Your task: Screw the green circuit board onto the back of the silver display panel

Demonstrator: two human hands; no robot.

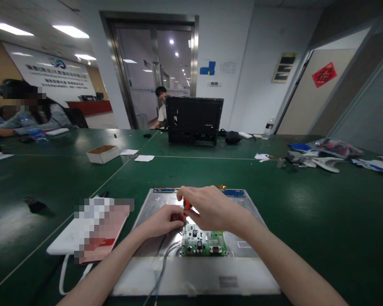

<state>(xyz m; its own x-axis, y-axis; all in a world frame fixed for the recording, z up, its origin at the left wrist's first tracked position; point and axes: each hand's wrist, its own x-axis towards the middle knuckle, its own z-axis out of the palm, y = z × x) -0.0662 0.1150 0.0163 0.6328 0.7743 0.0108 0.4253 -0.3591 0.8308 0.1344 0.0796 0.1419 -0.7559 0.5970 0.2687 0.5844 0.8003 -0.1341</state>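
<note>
A silver display panel lies face down on the green table in front of me, with a small green circuit board on its back. My right hand is closed around an orange-handled screwdriver, held upright over the board's upper left corner. My left hand is pinched beside the screwdriver's tip; what its fingers hold is hidden. Grey wires run from the board toward the near edge.
A white and pink flat item lies left of the panel. A black monitor stands at the far side, a small cardboard box at left, bags and parts at right. Two people sit beyond the table.
</note>
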